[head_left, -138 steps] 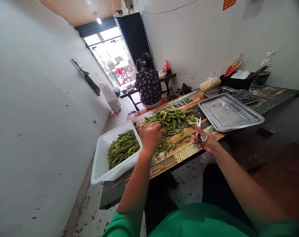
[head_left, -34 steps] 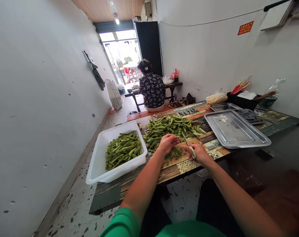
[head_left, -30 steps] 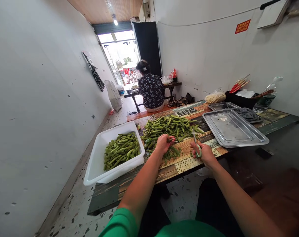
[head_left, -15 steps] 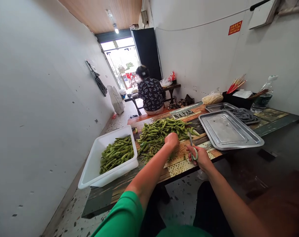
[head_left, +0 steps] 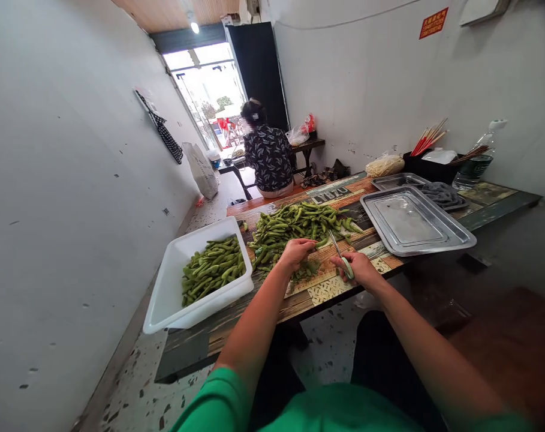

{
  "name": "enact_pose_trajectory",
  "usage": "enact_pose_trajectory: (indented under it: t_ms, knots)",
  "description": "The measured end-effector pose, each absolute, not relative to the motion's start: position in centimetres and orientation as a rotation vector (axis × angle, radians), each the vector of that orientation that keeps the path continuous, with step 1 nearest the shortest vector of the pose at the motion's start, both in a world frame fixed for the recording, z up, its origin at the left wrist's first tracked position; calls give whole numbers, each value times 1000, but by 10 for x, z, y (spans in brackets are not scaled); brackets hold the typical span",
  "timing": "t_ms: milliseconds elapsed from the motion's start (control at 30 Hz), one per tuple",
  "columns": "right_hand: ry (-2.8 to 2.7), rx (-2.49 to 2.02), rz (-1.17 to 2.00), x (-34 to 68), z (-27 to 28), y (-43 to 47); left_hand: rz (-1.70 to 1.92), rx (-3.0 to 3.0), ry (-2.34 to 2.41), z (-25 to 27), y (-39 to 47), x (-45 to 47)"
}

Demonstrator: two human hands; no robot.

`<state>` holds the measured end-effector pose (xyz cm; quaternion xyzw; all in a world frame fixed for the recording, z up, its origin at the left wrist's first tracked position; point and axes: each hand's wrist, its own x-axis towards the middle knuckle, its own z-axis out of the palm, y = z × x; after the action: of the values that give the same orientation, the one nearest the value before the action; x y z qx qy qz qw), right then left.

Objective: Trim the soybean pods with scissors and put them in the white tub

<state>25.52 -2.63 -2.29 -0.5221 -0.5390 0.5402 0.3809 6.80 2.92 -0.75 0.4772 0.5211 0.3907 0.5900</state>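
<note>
My left hand pinches a green edamame pod at the near edge of a heap of pods on the table. My right hand is closed around the pale green handles of a pair of scissors. The metal blades point away from me and to the left, close to the pod's right end; whether they touch it I cannot tell. Trimmed scraps lie under and beside my left hand. To the left, a white plastic tub contains many pods.
A metal tray lies on the right of the patterned table, with a smaller tray holding dark grey strips behind it. Farther back are a black box of skewers and a plastic bottle. A person sits beyond the table.
My left hand has drawn back from the heap toward me, now with a pod between its fingers. The scissors have tilted left toward it. The whole view has shifted slightly.
</note>
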Motion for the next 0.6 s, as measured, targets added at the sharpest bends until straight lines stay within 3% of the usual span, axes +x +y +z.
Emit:
enact_pose_trajectory:
  t_ms: [333,600]
  knots:
    - [-1727,-1558,1175,249,-18,-15,1040,837,1046,-10,29,60]
    - [-1517,-1434,1409,240,-11,-19,980,852,997,-6,28,64]
